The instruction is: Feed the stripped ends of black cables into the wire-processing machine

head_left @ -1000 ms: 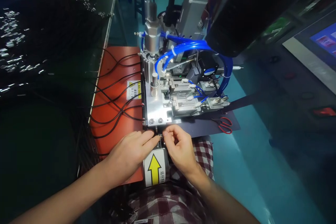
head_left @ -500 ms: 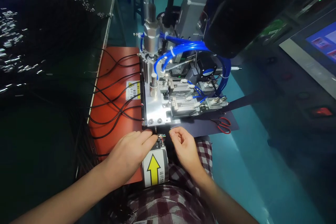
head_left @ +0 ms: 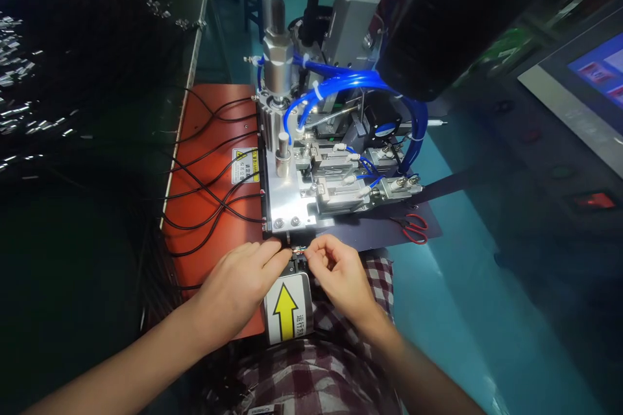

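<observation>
My left hand [head_left: 246,275] is closed in a pinch at the front of the machine [head_left: 291,198]. Thin coloured wires [head_left: 298,250] stick out to the right from between its thumb and forefinger; what they belong to is hidden in the grip. From the other side, the thumb and forefinger of my right hand [head_left: 339,267] pinch the free ends of these wires. Just below the fingertips sits a small black fixture [head_left: 294,266], behind a white cover with a yellow arrow [head_left: 285,305].
Black cables [head_left: 209,191] cross an orange-red board [head_left: 192,136] on the left. Blue air hoses [head_left: 350,84] arch over the machine. Red-handled scissors [head_left: 415,229] lie on the dark plate at right. Many dark cables with shiny ends [head_left: 14,78] cover the left table. A screen [head_left: 598,71] stands far right.
My right hand has moved left and closed the gap to the wires, pinching their ends. My left hand has stayed almost in place.
</observation>
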A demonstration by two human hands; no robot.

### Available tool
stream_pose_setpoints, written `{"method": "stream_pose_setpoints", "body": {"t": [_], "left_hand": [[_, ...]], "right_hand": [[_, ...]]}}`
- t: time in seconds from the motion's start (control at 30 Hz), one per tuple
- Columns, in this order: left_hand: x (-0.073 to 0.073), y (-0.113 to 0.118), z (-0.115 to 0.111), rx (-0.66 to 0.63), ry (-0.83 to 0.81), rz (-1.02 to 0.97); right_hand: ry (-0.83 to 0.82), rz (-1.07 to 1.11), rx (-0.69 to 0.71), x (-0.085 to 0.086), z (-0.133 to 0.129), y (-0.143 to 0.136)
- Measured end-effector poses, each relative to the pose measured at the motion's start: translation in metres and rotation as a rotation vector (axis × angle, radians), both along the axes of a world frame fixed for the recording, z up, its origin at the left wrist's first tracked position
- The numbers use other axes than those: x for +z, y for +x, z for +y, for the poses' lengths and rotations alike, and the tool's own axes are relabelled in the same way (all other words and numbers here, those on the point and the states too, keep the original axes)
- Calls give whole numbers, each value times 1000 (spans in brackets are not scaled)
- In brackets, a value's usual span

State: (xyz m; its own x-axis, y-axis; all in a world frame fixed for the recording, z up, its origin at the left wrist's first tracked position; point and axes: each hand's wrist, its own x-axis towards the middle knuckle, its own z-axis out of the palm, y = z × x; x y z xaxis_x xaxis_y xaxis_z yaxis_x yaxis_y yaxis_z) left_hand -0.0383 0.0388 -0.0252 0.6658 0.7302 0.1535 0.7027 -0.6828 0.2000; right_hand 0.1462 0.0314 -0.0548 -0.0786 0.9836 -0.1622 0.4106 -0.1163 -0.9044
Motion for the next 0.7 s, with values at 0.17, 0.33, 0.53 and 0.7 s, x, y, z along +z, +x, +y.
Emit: {"method": "stream_pose_setpoints", "body": {"t": [0.17, 0.33, 0.53, 0.7], "left_hand": [[-3, -1, 1, 11, 25, -19], [-2, 0, 0, 20, 67, -5], [8, 6, -13, 58, -40, 212], [-2, 3, -18, 59, -101, 91]], "right_hand": [[-271, 374, -66, -14, 5, 2], [-265, 421, -78, -13, 7, -5], [-319, 458, -60, -13, 7, -8], [-328, 459, -45, -14, 8, -6]]}}
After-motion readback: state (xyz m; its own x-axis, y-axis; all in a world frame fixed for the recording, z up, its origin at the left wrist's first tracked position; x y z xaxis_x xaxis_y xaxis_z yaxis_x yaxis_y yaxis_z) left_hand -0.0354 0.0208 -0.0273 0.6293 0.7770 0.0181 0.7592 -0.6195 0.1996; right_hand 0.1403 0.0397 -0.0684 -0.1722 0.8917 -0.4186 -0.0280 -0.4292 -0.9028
